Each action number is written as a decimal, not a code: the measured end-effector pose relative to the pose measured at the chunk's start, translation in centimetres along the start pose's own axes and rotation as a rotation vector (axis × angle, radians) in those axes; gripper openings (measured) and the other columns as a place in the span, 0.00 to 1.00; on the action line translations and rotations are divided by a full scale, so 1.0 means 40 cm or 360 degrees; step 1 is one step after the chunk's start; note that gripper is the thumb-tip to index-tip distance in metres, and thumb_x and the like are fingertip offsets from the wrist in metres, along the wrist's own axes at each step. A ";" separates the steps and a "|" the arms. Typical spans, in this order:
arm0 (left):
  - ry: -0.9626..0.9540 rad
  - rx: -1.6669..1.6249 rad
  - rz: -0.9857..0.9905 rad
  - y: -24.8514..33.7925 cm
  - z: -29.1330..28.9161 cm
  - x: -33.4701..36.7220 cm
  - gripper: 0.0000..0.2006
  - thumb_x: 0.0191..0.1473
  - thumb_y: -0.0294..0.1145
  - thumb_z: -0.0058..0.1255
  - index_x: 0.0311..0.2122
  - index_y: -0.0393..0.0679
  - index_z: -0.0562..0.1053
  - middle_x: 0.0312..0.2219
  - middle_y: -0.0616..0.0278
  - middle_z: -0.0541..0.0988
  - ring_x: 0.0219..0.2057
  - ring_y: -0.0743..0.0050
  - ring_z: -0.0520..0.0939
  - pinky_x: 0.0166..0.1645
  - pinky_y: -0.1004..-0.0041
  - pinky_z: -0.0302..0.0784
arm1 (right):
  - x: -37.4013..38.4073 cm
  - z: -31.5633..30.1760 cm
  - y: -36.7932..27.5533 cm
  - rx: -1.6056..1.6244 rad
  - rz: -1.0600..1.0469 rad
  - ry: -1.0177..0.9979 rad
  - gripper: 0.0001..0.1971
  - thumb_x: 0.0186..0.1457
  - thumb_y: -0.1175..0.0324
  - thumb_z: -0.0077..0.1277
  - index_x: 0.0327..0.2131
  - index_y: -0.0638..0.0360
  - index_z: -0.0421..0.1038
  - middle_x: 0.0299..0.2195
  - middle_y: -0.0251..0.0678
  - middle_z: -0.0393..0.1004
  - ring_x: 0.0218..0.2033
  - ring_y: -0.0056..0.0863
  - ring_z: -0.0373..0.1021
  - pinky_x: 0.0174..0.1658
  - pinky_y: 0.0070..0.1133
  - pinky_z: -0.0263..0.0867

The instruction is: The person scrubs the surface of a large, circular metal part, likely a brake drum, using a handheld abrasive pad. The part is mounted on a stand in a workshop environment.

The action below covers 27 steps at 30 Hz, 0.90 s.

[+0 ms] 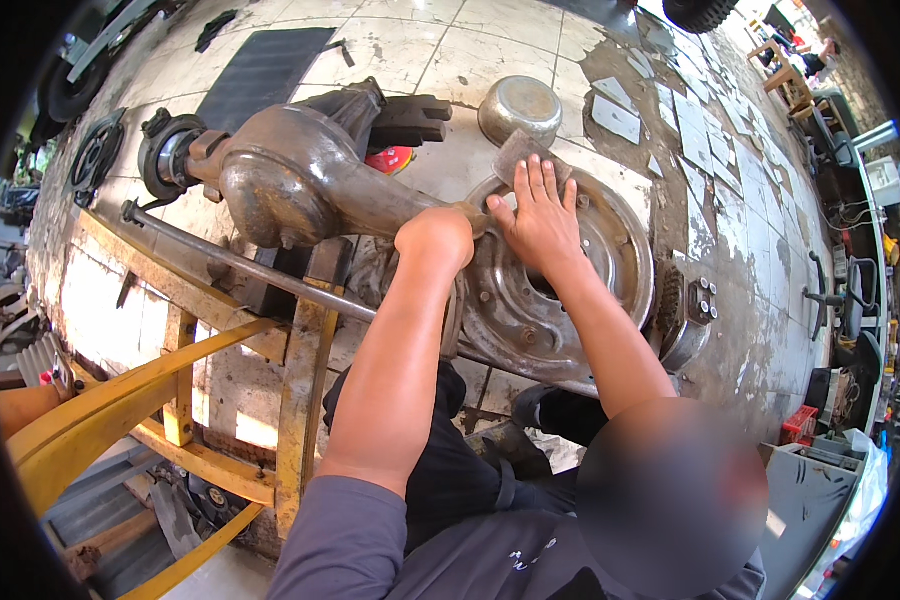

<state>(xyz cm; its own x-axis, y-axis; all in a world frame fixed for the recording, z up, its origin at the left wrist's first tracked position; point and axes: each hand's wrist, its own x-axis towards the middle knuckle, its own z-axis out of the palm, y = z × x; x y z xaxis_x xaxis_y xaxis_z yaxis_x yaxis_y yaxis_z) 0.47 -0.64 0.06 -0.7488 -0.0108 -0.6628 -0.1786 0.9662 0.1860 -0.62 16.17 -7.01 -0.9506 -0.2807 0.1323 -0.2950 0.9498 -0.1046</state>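
Observation:
A rusty, greasy axle housing [280, 175] with a round bulge lies across the floor in front of me. Its tube runs right to a large round metal brake backing plate [610, 240]. My left hand [435, 240] is curled closed against the tube beside the plate; its fingertips are hidden. On the plate's upper rim my right hand [540, 210] lies flat, fingers stretched out and thumb spread. Under its fingers a brown, rough-looking sheet [515, 152], perhaps sandpaper, sticks out past the fingertips. A dented metal bowl [520, 108] sits just beyond.
A yellow metal frame [300, 400] stands at left, with a long steel rod [240, 262] across it. Another person's forearm [30, 405] shows at the left edge. Broken tiles [615, 110] cover the floor far right. A blurred round shape [675, 500] blocks the lower right.

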 end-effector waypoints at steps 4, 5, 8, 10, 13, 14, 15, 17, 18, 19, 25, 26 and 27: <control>0.0042 -0.0058 -0.0008 -0.011 0.003 0.005 0.17 0.47 0.28 0.54 0.45 0.41 0.80 0.47 0.48 0.80 0.49 0.50 0.81 0.52 0.60 0.78 | -0.026 0.005 0.001 -0.0013 -0.0081 0.0024 0.41 0.64 0.37 0.29 0.65 0.64 0.54 0.68 0.49 0.51 0.70 0.44 0.46 0.68 0.51 0.36; 0.0041 -0.0063 -0.0007 -0.008 0.000 -0.004 0.17 0.47 0.28 0.54 0.45 0.41 0.79 0.47 0.48 0.80 0.49 0.50 0.80 0.52 0.60 0.78 | -0.019 -0.003 -0.004 -0.0004 -0.0080 0.0042 0.41 0.64 0.37 0.29 0.65 0.64 0.55 0.68 0.49 0.51 0.70 0.44 0.46 0.68 0.51 0.37; -0.0025 -0.0023 -0.0012 -0.001 -0.008 -0.014 0.17 0.47 0.28 0.54 0.45 0.41 0.80 0.47 0.49 0.80 0.49 0.51 0.81 0.52 0.60 0.78 | 0.004 -0.009 -0.007 0.0036 -0.0062 0.0059 0.40 0.64 0.37 0.30 0.64 0.65 0.55 0.67 0.50 0.52 0.70 0.44 0.47 0.68 0.51 0.37; -0.0021 -0.0013 -0.0009 0.000 -0.012 -0.013 0.17 0.47 0.27 0.54 0.44 0.40 0.80 0.47 0.49 0.80 0.49 0.51 0.81 0.52 0.60 0.78 | -0.016 0.001 -0.011 0.0046 -0.0040 0.0055 0.40 0.64 0.38 0.30 0.65 0.65 0.55 0.67 0.51 0.52 0.70 0.45 0.47 0.68 0.51 0.38; 0.0049 -0.0024 0.0018 -0.001 -0.001 -0.010 0.16 0.47 0.27 0.54 0.44 0.40 0.80 0.46 0.49 0.80 0.49 0.51 0.81 0.52 0.60 0.78 | -0.007 -0.009 -0.016 0.0041 -0.0073 0.0046 0.40 0.64 0.38 0.30 0.65 0.66 0.55 0.67 0.51 0.52 0.69 0.45 0.48 0.68 0.51 0.37; 0.0050 -0.0012 0.0032 -0.002 -0.006 -0.012 0.16 0.47 0.27 0.54 0.44 0.40 0.80 0.46 0.49 0.80 0.49 0.51 0.81 0.52 0.60 0.78 | -0.019 -0.017 -0.020 0.0036 -0.0075 0.0024 0.40 0.65 0.38 0.30 0.65 0.66 0.55 0.67 0.51 0.52 0.69 0.45 0.48 0.68 0.51 0.37; 0.0051 0.0001 0.0045 -0.003 -0.003 -0.013 0.16 0.47 0.27 0.53 0.44 0.40 0.80 0.47 0.48 0.80 0.49 0.51 0.81 0.52 0.60 0.78 | -0.002 -0.024 -0.023 0.0060 -0.0084 0.0011 0.40 0.65 0.38 0.30 0.65 0.65 0.54 0.68 0.50 0.51 0.70 0.44 0.47 0.68 0.51 0.37; -0.0001 0.0011 0.0022 0.001 -0.010 -0.013 0.17 0.48 0.27 0.53 0.44 0.40 0.80 0.46 0.48 0.80 0.49 0.51 0.81 0.52 0.61 0.78 | 0.001 -0.013 -0.026 0.0089 -0.0028 0.0013 0.40 0.65 0.38 0.29 0.65 0.65 0.54 0.68 0.49 0.51 0.70 0.44 0.47 0.68 0.51 0.37; -0.0026 0.0016 0.0010 0.005 -0.013 -0.013 0.17 0.48 0.27 0.53 0.44 0.40 0.80 0.46 0.48 0.80 0.49 0.51 0.81 0.52 0.61 0.78 | 0.000 -0.008 -0.023 0.0104 -0.0001 0.0015 0.40 0.65 0.38 0.29 0.65 0.65 0.53 0.68 0.49 0.51 0.70 0.44 0.47 0.68 0.51 0.37; -0.0029 0.0025 0.0013 -0.001 -0.009 -0.006 0.16 0.48 0.27 0.53 0.44 0.40 0.80 0.46 0.48 0.80 0.49 0.51 0.81 0.52 0.61 0.78 | -0.017 -0.009 -0.025 0.0050 -0.0025 -0.0050 0.40 0.65 0.38 0.29 0.66 0.64 0.52 0.68 0.49 0.50 0.70 0.43 0.46 0.68 0.51 0.36; 0.0028 0.0032 0.0008 0.000 0.002 0.000 0.16 0.48 0.27 0.53 0.44 0.40 0.80 0.45 0.48 0.81 0.48 0.51 0.81 0.51 0.61 0.78 | 0.001 -0.013 -0.033 0.0097 -0.0040 -0.0059 0.40 0.65 0.38 0.29 0.66 0.64 0.53 0.68 0.49 0.50 0.70 0.43 0.46 0.68 0.51 0.36; 0.0014 0.0028 -0.0014 0.002 0.000 -0.003 0.16 0.48 0.27 0.53 0.44 0.40 0.80 0.45 0.48 0.81 0.48 0.51 0.81 0.51 0.61 0.78 | 0.010 -0.010 -0.031 0.0121 -0.0046 -0.0022 0.40 0.65 0.39 0.29 0.66 0.64 0.53 0.68 0.49 0.50 0.70 0.43 0.46 0.68 0.51 0.36; 0.0001 0.0023 -0.0035 0.005 -0.003 -0.005 0.16 0.47 0.28 0.53 0.43 0.40 0.80 0.45 0.48 0.81 0.48 0.51 0.81 0.51 0.61 0.78 | 0.002 -0.003 -0.027 0.0132 -0.0030 0.0006 0.40 0.64 0.38 0.30 0.66 0.64 0.53 0.68 0.49 0.50 0.70 0.43 0.46 0.68 0.51 0.37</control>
<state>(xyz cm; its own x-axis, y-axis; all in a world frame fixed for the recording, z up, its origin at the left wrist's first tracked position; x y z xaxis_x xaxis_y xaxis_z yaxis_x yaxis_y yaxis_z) 0.51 -0.47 0.29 -0.7450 -0.0322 -0.6663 -0.1860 0.9693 0.1611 -0.36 15.14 -6.78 -0.9446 -0.2977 0.1385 -0.3198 0.9296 -0.1833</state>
